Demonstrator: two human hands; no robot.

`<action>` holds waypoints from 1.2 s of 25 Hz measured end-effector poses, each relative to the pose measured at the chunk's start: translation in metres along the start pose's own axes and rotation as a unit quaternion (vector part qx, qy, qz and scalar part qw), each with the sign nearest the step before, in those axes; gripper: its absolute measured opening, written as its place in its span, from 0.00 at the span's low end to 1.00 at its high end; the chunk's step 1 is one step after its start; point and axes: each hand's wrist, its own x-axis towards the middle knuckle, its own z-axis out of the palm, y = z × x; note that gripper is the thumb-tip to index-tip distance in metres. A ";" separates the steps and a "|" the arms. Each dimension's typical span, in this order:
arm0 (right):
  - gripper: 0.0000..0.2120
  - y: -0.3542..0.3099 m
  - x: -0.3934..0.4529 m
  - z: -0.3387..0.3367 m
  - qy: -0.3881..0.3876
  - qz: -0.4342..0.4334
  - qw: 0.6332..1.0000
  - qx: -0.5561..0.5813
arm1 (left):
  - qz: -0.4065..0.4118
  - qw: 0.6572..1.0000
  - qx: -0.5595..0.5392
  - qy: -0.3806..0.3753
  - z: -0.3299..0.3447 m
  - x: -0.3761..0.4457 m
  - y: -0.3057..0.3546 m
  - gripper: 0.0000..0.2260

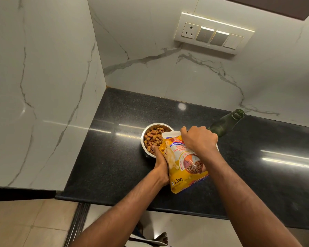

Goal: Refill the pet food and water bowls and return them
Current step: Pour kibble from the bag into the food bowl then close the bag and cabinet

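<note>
Holding the pet food bag [183, 164] with both hands, the person works at the corner of the black tabletop [114, 157], and the step in hand looks like the filling of the food bowl [154, 139], or its end. The right hand [199, 139] is closed in a fist on the top edge of the bag, with the fingers curled tight over the folded mouth. The left hand [160, 164] lies flat along the left side of the bag, its fingers stretched out and pressed on the bag, with the tips at the rim of the bowl.

The bowl is a steel one and stands just beside the bag, at its upper left, touching or nearly touching it. It is already well filled with brown kibble. To do this step well, I think the person should keep the mouth narrow and lift the bottom slowly, so that the pieces do not jump over the rim, and should stop soon, because little room is left.

The long axis of the bag runs from the near edge of the tabletop up and away toward the wall, with the mouth at the far end, close to the bowl. Whether the mouth is open now I cannot tell. A green glass bottle [227, 123] is behind the right hand.
</note>
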 end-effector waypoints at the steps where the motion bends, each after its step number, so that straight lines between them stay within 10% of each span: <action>1: 0.31 0.000 0.001 0.000 0.003 0.003 1.000 0.004 | 0.000 1.000 0.002 0.002 0.000 0.001 0.001 0.44; 30: 0.27 0.042 -0.047 0.052 0.053 0.035 0.967 0.245 | 0.097 0.989 0.112 0.024 -0.030 0.026 -0.007 0.44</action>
